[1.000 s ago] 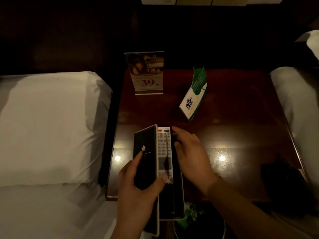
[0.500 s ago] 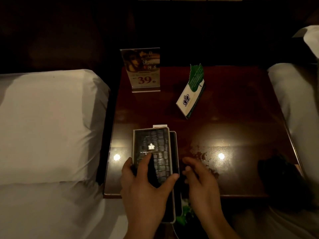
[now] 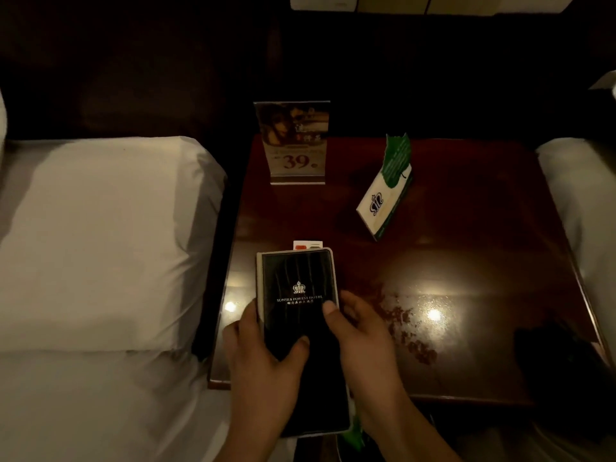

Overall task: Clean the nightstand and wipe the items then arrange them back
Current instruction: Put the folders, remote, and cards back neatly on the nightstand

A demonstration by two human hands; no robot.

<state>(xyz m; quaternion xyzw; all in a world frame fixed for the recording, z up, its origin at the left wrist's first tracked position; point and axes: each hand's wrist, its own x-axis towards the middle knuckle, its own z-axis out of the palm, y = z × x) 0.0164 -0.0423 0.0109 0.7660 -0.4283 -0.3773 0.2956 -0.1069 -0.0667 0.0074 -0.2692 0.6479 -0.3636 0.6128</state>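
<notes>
The right hand [image 3: 365, 338] has moved from the bench surface onto the right edge of the folder [image 3: 296, 285], and the folder, open a second ago with the remote control exposed, now lies closed over it.

Left hand [image 3: 263, 358]: grips the folder's left edge, fingers curled along the side, thumb across the black cover. Right hand: holds the right edge, thumb tip on the cover, fingers along the side.

The folder lies flat in the lower centre of the frame, at the near left part of the bench [image 3: 466, 255], its near end past the bench's front edge. Only the far end of the remote control [image 3: 308, 245] shows beyond the folder's far edge.

Smeared patches [image 3: 406, 325] mark the glossy top just right of the right hand. The sign stand [image 3: 295, 145] is upright at the far left. The green-and-white tent card [image 3: 386, 198] stands right of it, angled. A dark cloth [image 3: 560, 358] lies at the near right corner. A white pillow [image 3: 106, 235] fills the left of the frame.
</notes>
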